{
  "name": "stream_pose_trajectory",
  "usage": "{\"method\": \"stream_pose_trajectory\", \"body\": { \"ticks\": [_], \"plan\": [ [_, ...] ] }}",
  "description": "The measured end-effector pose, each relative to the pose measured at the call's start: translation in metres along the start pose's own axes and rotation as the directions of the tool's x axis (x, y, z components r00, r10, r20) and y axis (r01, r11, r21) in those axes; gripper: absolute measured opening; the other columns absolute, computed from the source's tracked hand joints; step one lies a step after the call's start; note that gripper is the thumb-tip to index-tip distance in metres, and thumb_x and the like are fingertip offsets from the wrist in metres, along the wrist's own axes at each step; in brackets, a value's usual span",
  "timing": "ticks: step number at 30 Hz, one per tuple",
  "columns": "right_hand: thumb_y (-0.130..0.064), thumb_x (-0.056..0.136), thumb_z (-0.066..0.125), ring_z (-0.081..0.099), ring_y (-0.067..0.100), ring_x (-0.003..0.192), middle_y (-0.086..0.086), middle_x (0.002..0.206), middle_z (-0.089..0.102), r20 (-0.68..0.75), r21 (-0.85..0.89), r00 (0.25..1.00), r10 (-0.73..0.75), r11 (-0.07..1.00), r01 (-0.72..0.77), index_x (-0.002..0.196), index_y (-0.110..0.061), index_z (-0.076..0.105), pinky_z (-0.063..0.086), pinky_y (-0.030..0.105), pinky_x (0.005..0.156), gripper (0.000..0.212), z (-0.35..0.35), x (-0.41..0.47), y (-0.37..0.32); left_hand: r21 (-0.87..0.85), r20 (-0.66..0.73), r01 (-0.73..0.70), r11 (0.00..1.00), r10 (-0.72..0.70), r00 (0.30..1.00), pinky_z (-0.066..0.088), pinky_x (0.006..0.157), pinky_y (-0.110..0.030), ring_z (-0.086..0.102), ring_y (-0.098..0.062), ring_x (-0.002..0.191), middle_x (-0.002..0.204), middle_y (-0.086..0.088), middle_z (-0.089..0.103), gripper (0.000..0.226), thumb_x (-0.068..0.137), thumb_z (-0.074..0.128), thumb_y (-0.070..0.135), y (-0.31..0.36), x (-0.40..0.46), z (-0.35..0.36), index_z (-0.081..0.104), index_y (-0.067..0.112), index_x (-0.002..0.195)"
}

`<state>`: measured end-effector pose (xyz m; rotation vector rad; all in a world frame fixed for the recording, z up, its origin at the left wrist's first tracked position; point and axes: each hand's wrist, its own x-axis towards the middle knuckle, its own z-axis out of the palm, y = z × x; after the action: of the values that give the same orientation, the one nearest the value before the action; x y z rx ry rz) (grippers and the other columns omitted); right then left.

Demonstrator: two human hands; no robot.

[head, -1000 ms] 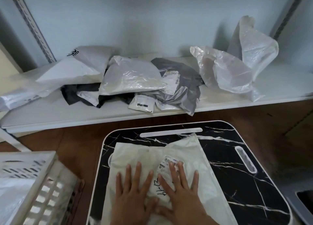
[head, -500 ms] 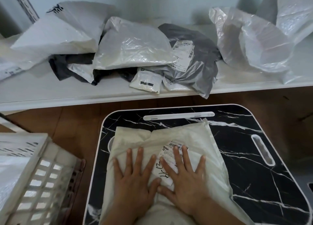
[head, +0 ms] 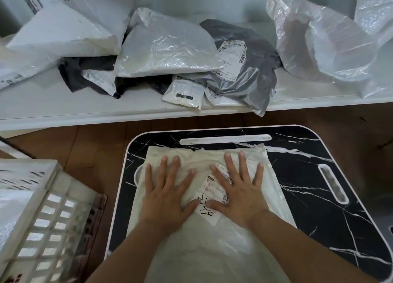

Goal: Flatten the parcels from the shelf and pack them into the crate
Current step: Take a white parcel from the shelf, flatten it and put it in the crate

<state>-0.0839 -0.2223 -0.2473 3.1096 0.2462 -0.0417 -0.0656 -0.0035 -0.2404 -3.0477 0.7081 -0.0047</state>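
Note:
A cream plastic parcel (head: 204, 246) with a white shipping label lies on the black marble-patterned tray table (head: 319, 208). My left hand (head: 165, 195) presses flat on its left half, fingers spread. My right hand (head: 240, 189) presses flat on the right half, partly over the label. The white slatted crate (head: 42, 219) stands at the lower left with a pale bag inside. Several more parcels lie on the white shelf (head: 85, 110): a white one (head: 63, 27), a silvery one (head: 165, 46) and a grey one (head: 246, 69).
A crumpled translucent plastic bag (head: 331, 42) sits at the shelf's right end. Brown wooden floor shows between the shelf, crate and table. The table has a white slot along its far edge and a cut-out handle on the right.
Both hands have slid forward and apart over the parcel, smoothing it. The camera has moved closer and lower toward the shelf.

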Motion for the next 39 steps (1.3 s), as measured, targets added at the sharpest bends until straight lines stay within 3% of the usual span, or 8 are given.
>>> {"method": "stream_pose_trajectory", "body": {
  "ticks": [7, 12, 16, 20, 23, 28, 34, 39],
  "plan": [
    [-0.090, 0.078, 0.022, 0.007, 0.041, 0.147, 0.007, 0.161, 0.017, 0.093, 0.031, 0.996, -0.007, 1.000, 0.004, 0.149, -0.038, 0.030, 0.016, 0.079, 0.099, 0.088, 0.011, 0.005, 0.002, 0.007, 0.038, 0.011, 1.000, -0.012, 0.999, 0.017, 0.109, -0.068, 0.010, -0.040, 0.146, 0.159, -0.010, 0.017, 0.072, 0.089, 0.018, 0.073, -0.003, 0.004, 0.011, 0.025, 0.035, 0.150],
    [-0.096, 0.064, -0.003, -0.027, 0.026, 0.144, -0.010, 0.158, -0.020, 0.182, 0.121, 0.983, -0.001, 0.992, -0.022, 0.147, -0.052, -0.007, -0.017, 0.069, 0.105, 0.095, -0.006, 0.011, 0.003, -0.015, 0.088, 0.027, 1.000, -0.025, 0.996, 0.022, 0.106, -0.067, 0.024, -0.041, 0.142, 0.154, -0.011, 0.032, 0.074, 0.088, 0.017, 0.073, -0.003, 0.009, 0.012, 0.031, 0.032, 0.149],
    [-0.083, 0.079, 0.031, 0.029, 0.019, 0.133, -0.004, 0.141, 0.044, -0.070, 0.486, 0.947, 0.314, 0.840, -0.243, 0.141, -0.034, 0.042, 0.011, 0.044, 0.109, 0.080, -0.025, 0.020, 0.014, -0.246, -0.157, 0.186, 0.951, -0.229, 0.961, 0.031, 0.102, -0.050, 0.049, -0.031, 0.123, 0.133, -0.010, 0.053, 0.066, 0.090, 0.030, 0.064, -0.010, 0.017, 0.001, 0.043, 0.021, 0.138],
    [-0.052, 0.087, 0.060, 0.043, 0.033, 0.121, 0.016, 0.132, 0.046, 0.052, 0.656, 0.599, 0.799, 0.425, -0.624, 0.132, -0.009, 0.052, 0.033, 0.044, 0.102, 0.062, -0.031, 0.043, 0.051, -0.684, 0.072, 0.597, 0.419, -0.776, 0.627, 0.033, 0.103, -0.045, 0.044, -0.033, 0.122, 0.133, -0.014, 0.044, 0.066, 0.089, 0.056, 0.052, -0.028, 0.048, -0.026, 0.041, 0.011, 0.140],
    [-0.051, 0.088, 0.059, 0.056, 0.035, 0.109, 0.017, 0.123, 0.058, 0.319, 0.669, 0.506, 0.801, 0.187, -0.719, 0.129, -0.004, 0.053, 0.046, 0.039, 0.090, 0.063, -0.036, 0.056, 0.068, -0.772, 0.392, 0.635, -0.003, -0.790, 0.472, 0.044, 0.076, -0.034, 0.058, -0.026, 0.088, 0.100, -0.009, 0.062, 0.054, 0.088, 0.061, 0.049, -0.040, 0.069, -0.042, 0.058, 0.005, 0.119],
    [-0.040, 0.091, 0.062, 0.061, 0.034, 0.099, 0.016, 0.105, 0.066, 0.335, 0.705, 0.513, 0.790, 0.151, -0.693, 0.105, -0.005, 0.063, 0.049, 0.039, 0.086, 0.037, -0.048, 0.067, 0.079, -0.796, 0.389, 0.605, 0.018, -0.751, 0.534, 0.049, 0.068, -0.032, 0.056, -0.024, 0.070, 0.072, -0.003, 0.057, 0.029, 0.092, 0.059, 0.036, -0.058, 0.078, -0.046, 0.065, 0.008, 0.091],
    [-0.037, 0.094, 0.059, 0.052, 0.024, 0.084, 0.006, 0.091, 0.059, 0.111, 0.824, 0.508, 0.854, 0.207, -0.527, 0.096, -0.011, 0.059, 0.035, 0.029, 0.075, 0.026, -0.064, 0.085, 0.077, -0.861, 0.346, 0.498, -0.104, -0.837, 0.423, 0.039, 0.067, -0.026, 0.049, -0.023, 0.070, 0.069, -0.002, 0.050, 0.028, 0.095, 0.056, 0.031, -0.052, 0.087, -0.043, 0.056, 0.012, 0.074],
    [-0.057, 0.092, 0.048, 0.028, 0.032, 0.138, 0.012, 0.150, 0.035, -0.102, 0.499, 0.777, 0.622, 0.707, -0.500, 0.146, -0.028, 0.037, 0.025, 0.050, 0.109, 0.061, -0.067, 0.070, 0.071, -0.691, 0.089, 0.632, 0.351, -0.826, 0.556, 0.028, 0.109, -0.043, 0.036, -0.036, 0.133, 0.144, -0.018, 0.040, 0.059, 0.094, 0.052, 0.039, -0.060, 0.078, -0.041, 0.036, 0.010, 0.143]
  ]
}}
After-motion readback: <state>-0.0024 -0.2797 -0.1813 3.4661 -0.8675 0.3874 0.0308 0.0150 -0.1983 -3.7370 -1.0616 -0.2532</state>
